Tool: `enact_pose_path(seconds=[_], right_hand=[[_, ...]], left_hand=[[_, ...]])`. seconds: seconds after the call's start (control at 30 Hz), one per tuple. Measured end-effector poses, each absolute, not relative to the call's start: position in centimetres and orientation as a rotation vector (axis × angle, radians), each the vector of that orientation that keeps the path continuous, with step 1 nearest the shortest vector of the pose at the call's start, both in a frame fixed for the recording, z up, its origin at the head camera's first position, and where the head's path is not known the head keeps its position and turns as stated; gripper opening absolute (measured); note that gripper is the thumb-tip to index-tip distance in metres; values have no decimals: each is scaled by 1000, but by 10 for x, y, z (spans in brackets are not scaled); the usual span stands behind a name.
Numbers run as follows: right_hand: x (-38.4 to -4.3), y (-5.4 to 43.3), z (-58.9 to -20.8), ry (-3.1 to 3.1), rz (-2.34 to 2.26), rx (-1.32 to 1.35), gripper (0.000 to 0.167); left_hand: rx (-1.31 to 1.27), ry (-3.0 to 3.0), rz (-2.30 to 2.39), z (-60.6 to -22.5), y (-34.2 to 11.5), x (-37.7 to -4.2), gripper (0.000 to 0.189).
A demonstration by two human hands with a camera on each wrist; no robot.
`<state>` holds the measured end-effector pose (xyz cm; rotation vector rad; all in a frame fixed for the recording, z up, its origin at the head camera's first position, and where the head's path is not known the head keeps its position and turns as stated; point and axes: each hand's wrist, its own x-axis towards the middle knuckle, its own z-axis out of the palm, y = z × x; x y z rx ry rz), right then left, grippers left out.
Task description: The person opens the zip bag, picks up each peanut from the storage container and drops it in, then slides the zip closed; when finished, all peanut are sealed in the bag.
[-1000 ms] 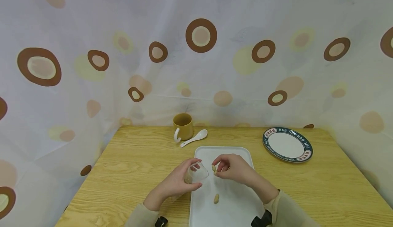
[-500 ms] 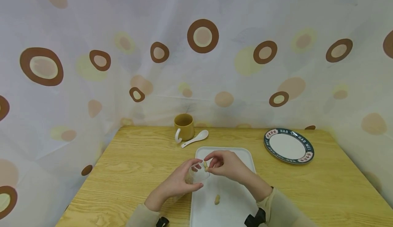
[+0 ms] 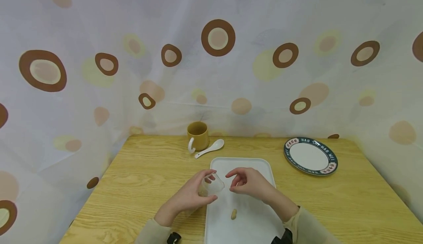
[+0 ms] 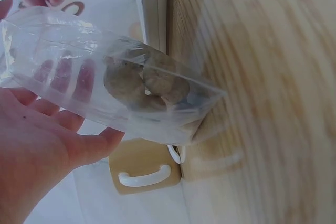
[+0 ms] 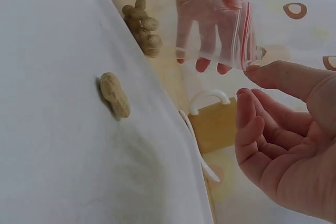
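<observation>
My left hand (image 3: pixel 209 187) grips a clear zip bag (image 3: pixel 216 186) tilted over the left edge of a white tray (image 3: pixel 261 163). Several peanuts (image 4: pixel 147 85) lie in the bag's lower end, also seen in the right wrist view as peanuts (image 5: pixel 143 24). The bag (image 5: pixel 210 24) has a red zip strip at its mouth. Just right of that mouth my right hand (image 3: pixel 231 181) hovers with loosely curled fingers (image 5: pixel 273 129), holding nothing. One peanut (image 3: pixel 233 214) lies on the tray below both hands; the right wrist view shows this peanut (image 5: pixel 115 94) too.
A mustard mug (image 3: pixel 197 134) with a white handle stands at the table's back, a white spoon (image 3: pixel 209 148) beside it. A round plate (image 3: pixel 310 155) with a dark lettered rim lies at the back right. Dotted curtains close the table in on three sides.
My right hand carried a peanut left to the bag's mouth and let it go; it now sits slightly back to the right, holding nothing. The left hand and bag stayed put.
</observation>
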<state>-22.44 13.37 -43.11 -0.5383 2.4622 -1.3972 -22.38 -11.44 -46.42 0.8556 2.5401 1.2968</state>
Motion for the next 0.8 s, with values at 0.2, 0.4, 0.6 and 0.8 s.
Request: enact_pose_path(seconds=[0.2, 0.4, 0.6, 0.8], right_hand=[[-224, 139, -445, 2462, -1307, -513, 34], [-224, 143, -459, 2450, -1246, -479, 32], [-223, 145, -470, 2425, -1212, -504, 27], [-219, 147, -476, 2420, -1172, -557, 26]], left_hand=[[853, 2545, 1301, -463, -115, -223, 68], [859, 2538, 1315, -462, -115, -223, 68], [853, 2534, 1323, -461, -115, -222, 68], [838, 2539, 1310, -463, -115, -223, 68]])
